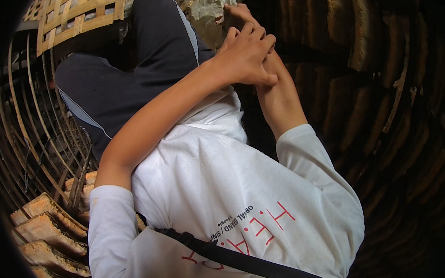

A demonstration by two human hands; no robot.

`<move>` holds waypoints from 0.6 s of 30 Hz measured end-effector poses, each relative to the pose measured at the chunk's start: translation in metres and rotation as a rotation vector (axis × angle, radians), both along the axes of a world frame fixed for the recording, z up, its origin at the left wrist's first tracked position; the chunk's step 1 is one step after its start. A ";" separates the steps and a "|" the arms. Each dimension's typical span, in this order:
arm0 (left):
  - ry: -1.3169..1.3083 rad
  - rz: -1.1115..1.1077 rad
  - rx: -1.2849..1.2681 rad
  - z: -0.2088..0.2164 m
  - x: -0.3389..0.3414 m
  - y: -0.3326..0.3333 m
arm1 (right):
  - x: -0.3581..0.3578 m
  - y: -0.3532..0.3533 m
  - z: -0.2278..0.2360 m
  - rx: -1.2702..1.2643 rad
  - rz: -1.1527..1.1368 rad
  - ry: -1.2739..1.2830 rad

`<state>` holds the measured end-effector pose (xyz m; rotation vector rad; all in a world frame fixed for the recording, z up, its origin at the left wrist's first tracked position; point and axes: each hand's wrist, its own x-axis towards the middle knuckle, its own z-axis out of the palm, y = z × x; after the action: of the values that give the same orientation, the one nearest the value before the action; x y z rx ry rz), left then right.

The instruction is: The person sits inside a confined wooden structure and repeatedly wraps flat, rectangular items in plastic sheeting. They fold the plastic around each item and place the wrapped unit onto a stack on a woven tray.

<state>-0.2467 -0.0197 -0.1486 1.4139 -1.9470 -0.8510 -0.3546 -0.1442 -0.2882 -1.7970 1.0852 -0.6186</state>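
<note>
My left hand (248,57) reaches across my body and rests on my right forearm (276,93), close to the wrist. Its fingers are bent over the arm, and the thumb presses on the forearm's near side. Beyond it lies my right hand (238,13), partly covered by the left one, so most of its fingers do not show. Right beside that hand is a crumpled, see-through plastic sheet (210,2). Whether the right hand touches or holds the plastic I cannot tell.
A woven bamboo panel (78,19) is at the far left, above thin curved slats (32,106). Rough-edged orange-brown slabs (48,231) are stacked at the near left. Rows of similar slabs (360,36) stand in shadow on the right. My bent legs (162,36) are in front.
</note>
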 end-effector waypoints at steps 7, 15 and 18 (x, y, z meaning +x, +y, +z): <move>0.003 0.028 0.010 -0.010 0.003 -0.012 | -0.033 -0.011 -0.029 -0.168 -0.035 0.068; -0.041 0.155 -0.162 -0.032 0.002 -0.019 | -0.028 0.004 -0.014 -0.243 0.104 0.008; 0.033 0.094 0.022 -0.030 0.002 -0.020 | -0.046 0.001 -0.035 0.109 0.049 -0.006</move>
<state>-0.2451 -0.0401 -0.1787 1.4823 -1.8369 -0.8491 -0.4008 -0.1428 -0.3233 -1.7213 1.0479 -0.5246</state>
